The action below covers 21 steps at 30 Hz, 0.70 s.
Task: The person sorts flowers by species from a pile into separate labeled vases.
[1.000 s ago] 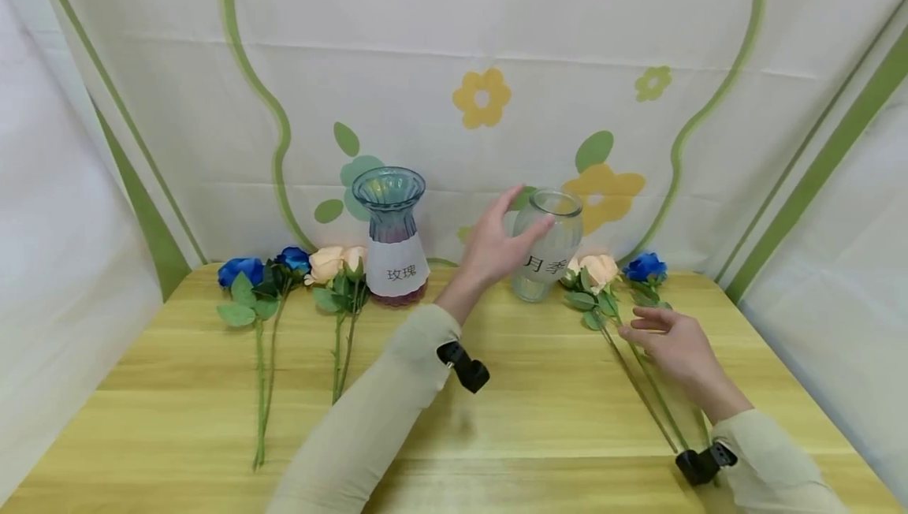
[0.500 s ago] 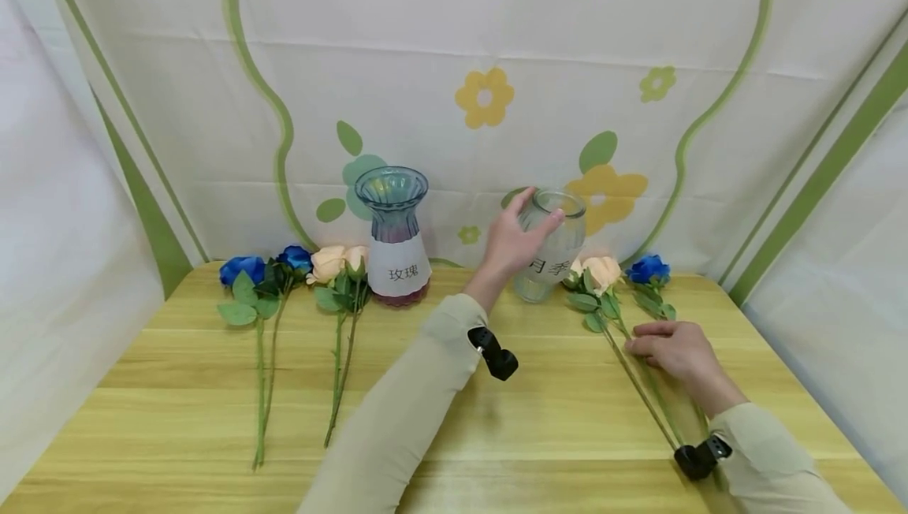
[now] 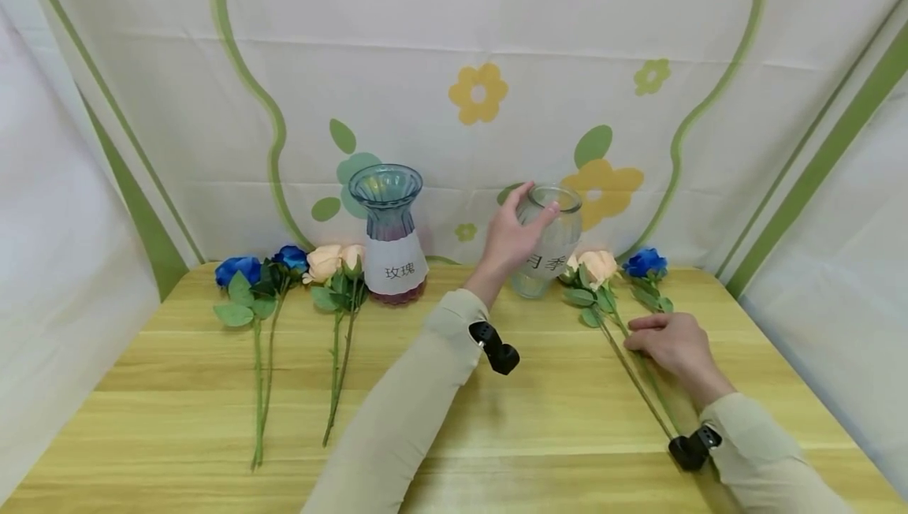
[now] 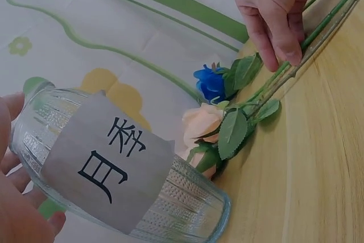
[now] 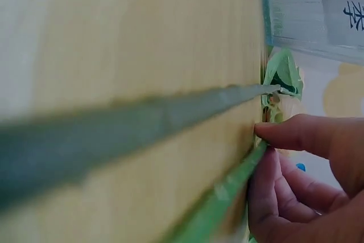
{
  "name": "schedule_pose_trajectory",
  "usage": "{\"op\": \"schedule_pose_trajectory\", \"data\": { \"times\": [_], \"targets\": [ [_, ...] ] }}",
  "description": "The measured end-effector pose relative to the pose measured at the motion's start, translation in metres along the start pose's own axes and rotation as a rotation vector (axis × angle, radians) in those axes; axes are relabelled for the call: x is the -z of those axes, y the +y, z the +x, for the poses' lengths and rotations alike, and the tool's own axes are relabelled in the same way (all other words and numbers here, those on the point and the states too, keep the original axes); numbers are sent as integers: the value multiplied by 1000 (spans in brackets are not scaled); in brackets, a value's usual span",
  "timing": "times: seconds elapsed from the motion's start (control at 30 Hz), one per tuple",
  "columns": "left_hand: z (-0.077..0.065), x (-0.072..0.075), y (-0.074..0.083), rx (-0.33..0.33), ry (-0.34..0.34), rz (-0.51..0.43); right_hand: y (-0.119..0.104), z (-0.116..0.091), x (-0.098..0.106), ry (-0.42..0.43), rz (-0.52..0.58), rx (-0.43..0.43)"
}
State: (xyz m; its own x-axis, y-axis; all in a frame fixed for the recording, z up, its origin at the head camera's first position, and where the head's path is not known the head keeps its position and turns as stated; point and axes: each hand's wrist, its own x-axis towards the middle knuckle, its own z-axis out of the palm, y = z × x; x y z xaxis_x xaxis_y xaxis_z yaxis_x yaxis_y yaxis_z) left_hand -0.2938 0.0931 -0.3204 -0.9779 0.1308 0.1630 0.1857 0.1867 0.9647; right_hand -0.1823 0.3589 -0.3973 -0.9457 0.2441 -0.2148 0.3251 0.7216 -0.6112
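Note:
My left hand (image 3: 511,244) grips the upper side of a clear glass vase (image 3: 560,240), thumb near the rim and fingers round the back. The vase stands upright and has a paper label (image 4: 108,163) with black characters. To its right lie peach roses (image 3: 598,268) with leaves and long stems, partly behind the vase in the left wrist view. My right hand (image 3: 674,344) is low over those stems. Its thumb and index finger pinch a green stem (image 5: 227,189) of one peach rose, close to the tabletop. A blue rose (image 3: 645,262) lies just beyond this hand.
A blue-purple glass vase (image 3: 394,254) with a white label stands left of centre. Beside it lie peach roses (image 3: 325,263), and further left blue roses (image 3: 238,270), stems towards the front. A printed cloth (image 3: 397,80) hangs behind the wooden table (image 3: 184,396).
My left hand has moved slightly right, closing on the clear vase. The right hand's fingers have come down and together onto the green stem.

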Motion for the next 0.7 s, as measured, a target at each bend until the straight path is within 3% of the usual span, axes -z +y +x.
{"op": "schedule_pose_trajectory", "data": {
  "times": [0.3,0.5,0.63,0.7],
  "targets": [
    [-2,2,0,26,-26,-7,-2,-3,4,-27,142,28],
    [-2,4,-1,11,-48,-4,-13,-7,15,20,259,77],
    [-1,3,-2,-7,-54,-5,-21,-7,21,45,395,72],
    [-1,3,-2,-10,-56,-4,-26,-7,23,63,559,70]
  ]
}}
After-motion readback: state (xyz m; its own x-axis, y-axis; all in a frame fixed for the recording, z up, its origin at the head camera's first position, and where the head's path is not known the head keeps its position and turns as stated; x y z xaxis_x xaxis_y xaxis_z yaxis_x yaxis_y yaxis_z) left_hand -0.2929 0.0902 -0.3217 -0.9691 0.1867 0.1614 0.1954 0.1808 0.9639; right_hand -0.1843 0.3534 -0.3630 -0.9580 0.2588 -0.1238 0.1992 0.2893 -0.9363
